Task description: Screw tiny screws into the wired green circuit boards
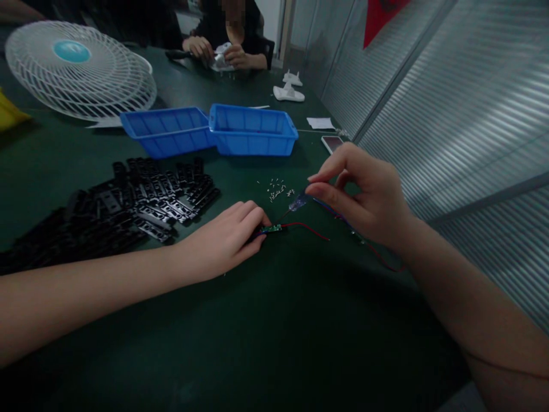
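Note:
My left hand (229, 237) is closed around one end of a small green circuit board (271, 229), low over the dark green table. From the board a red wire (306, 226) curls off to the right. Between the thumb and fingers of my right hand (364, 191) is a screwdriver (298, 201) with a clear purplish handle. Its thin shaft slants down left, and the tip is at or just above the board; contact cannot be made out. Small screws (278, 190) lie scattered behind the board. Part of another wired piece (358, 237) shows below my right hand.
Many black plastic parts (146, 194) are heaped at the left. Two blue bins (255, 134) stand beyond, with a white fan grille (81, 71) at the back left. A phone (331, 143) lies behind my right hand. Across the table (266, 343), a person's hands hold a white part.

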The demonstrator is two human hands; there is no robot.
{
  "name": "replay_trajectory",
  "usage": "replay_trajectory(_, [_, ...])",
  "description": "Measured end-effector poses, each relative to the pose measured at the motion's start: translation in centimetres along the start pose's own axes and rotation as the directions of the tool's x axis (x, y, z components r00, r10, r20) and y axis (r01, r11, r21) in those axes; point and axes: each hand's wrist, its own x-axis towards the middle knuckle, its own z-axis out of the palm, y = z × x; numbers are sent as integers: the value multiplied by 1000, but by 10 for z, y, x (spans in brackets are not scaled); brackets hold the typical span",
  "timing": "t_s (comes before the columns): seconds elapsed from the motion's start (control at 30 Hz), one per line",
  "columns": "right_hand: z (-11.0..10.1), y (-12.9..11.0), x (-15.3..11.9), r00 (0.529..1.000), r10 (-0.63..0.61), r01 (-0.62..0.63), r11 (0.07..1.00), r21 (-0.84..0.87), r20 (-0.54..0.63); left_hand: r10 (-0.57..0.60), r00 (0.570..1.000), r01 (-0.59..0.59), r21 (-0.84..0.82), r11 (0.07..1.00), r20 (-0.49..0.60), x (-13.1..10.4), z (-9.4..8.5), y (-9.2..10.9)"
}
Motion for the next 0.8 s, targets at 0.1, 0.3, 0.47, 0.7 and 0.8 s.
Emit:
replay_trajectory(0.1, [1, -2, -1, 994, 34, -23, 995, -100, 107, -1, 1000, 1, -8, 1000, 1, -1, 0, 0])
replay_trajectory(0.3, [3, -11, -6, 958, 73, 4, 964, -267, 278, 5, 1000, -5, -15, 1000, 3, 0, -1, 0])
replay_trajectory(0.47, [8, -9, -7, 981, 32, -18, 997, -75, 192, 3, 1000, -3, -14, 1000, -6, -1, -1, 1])
replay_trajectory(0.7, [11, -9, -7, 977, -49, 65, 995, -72, 209, 2, 1000, -2, 1, 1000, 4, -1, -1, 3])
replay_trajectory(0.8, [8, -12, -8, 980, -78, 124, 960, -252, 185, 6, 1000, -6, 3, 1000, -5, -1, -1, 2])
